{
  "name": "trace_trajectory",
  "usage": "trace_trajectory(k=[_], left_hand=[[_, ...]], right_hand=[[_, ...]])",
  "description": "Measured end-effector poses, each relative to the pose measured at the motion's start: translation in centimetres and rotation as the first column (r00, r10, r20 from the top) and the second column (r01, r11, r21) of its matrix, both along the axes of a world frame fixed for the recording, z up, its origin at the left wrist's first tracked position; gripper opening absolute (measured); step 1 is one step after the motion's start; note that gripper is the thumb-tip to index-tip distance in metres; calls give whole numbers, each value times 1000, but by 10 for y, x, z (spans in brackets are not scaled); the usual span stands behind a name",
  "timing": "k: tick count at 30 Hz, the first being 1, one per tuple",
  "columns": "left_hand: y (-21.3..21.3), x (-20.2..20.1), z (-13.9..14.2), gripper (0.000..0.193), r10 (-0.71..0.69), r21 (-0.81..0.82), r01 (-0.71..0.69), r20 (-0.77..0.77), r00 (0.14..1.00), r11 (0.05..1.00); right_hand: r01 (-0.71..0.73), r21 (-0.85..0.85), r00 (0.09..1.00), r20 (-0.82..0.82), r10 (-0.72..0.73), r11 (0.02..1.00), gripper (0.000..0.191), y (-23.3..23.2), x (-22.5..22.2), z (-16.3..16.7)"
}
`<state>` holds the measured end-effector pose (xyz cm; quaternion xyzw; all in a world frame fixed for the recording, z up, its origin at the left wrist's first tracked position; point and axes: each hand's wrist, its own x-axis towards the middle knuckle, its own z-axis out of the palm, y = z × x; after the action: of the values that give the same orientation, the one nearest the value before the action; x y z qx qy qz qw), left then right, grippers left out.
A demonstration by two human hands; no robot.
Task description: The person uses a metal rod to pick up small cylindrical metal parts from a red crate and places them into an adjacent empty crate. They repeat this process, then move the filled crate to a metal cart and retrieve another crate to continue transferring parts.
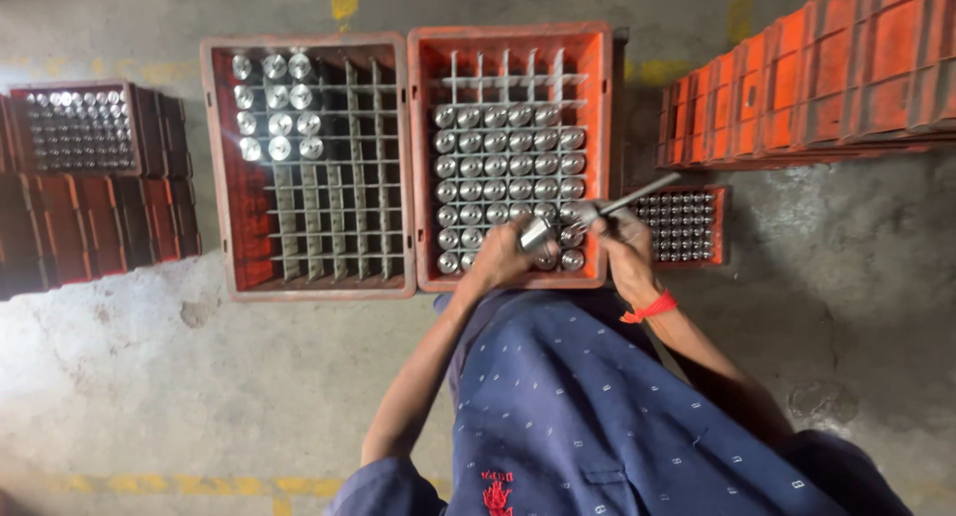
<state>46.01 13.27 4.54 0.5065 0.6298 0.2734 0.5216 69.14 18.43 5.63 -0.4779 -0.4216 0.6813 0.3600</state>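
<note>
The left hand (501,260) grips a shiny metal cylinder (536,233) above the near edge of the right orange crate (510,38). The right hand (622,239) grips a thin metal rod (627,197), its tip touching the cylinder.

Blue short-sleeved shirt (588,406) with small pale marks, perhaps red stitching low down, red wrist thread (649,308).

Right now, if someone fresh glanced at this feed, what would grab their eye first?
Probably the two orange crates side by side on the concrete floor: the right crate is packed with shiny metal cylinders, while the left crate holds only a cluster in its far left corner. Over the right crate's near edge, the left hand grips one metal cylinder and the right hand holds a slim metal tool to it. More orange crates are stacked at upper right.
</note>
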Motion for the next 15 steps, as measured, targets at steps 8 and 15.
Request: trace_trajectory(k=[8,15], left_hand=[[155,26,-29,82,110,480,177,-511,853,859],[138,11,-20,51,178,620,-32,-175,968,784]], right_hand=[[206,109,978,1,-208,972,36,14,35,-2],[180,7,981,74,-180,984,37,-12,16,-9]])
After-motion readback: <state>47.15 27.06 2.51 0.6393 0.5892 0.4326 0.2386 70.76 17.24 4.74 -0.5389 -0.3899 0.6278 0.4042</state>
